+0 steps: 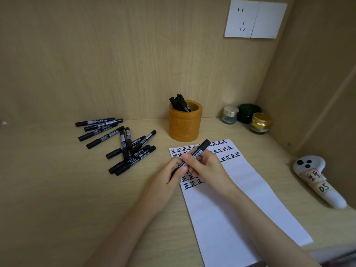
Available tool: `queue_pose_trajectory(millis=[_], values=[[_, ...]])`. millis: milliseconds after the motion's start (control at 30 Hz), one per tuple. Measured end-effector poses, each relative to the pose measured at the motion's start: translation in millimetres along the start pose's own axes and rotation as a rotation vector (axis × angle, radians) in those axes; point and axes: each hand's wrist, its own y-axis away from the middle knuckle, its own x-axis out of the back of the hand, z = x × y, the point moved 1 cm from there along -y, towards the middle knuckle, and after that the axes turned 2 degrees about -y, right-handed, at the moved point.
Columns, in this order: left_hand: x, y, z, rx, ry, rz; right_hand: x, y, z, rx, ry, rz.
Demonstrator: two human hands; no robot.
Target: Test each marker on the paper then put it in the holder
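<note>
1. Both hands are over the far half of the paper [240, 199], sharing one black marker [201, 149]. It slants, with its far end up and to the right.
2. The left hand [173, 171] is curled round the marker's near end. The right hand [205, 165] pinches the barrel at the barcode label. Neither hand is free. Cannot tell whether the cap is coming off or going on.
3. Rows of 正 test marks run across the far end of the paper, and more rows show under the hands. The near stretch is blank.
4. The holder [185, 124], an amber carved cup, stands just beyond the paper's far edge. A few finished markers [180, 103] stick out of it, leaning left.
5. The loose markers [123, 145], roughly ten and all capped, lie in a heap on the surface [57, 180] left of the holder, well apart from the hands.
6. Judgement: under halfway, since fewer markers are in the cup than in the heap. The one in hand counts as not yet done until it is in the cup.
7. Off-task: small jars [246, 117] at far right and a white controller [316, 178] at right.
</note>
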Motion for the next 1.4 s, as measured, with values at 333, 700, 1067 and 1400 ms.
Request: queue_pose_trajectory(millis=[333,700,1067,1400], values=[[-1.4,1.5,-3.4,0.063,0.118,-0.027,20.7,5.9,-5.5,-0.033,-0.078,0.197],[-2.3,-1.0,-6.7,0.058,0.093,-0.016,84.3,14.8,5.6,-0.147,-0.08,0.421],[-3.0,-4.3,-12.8,0.11,0.024,0.028,88.6,14.9,24.8,-0.141,0.138,0.554],[-3.6,-4.9,-15.9,0.098,-0.018,0.03,88.3,16.8,34.2,-0.092,0.209,0.526]])
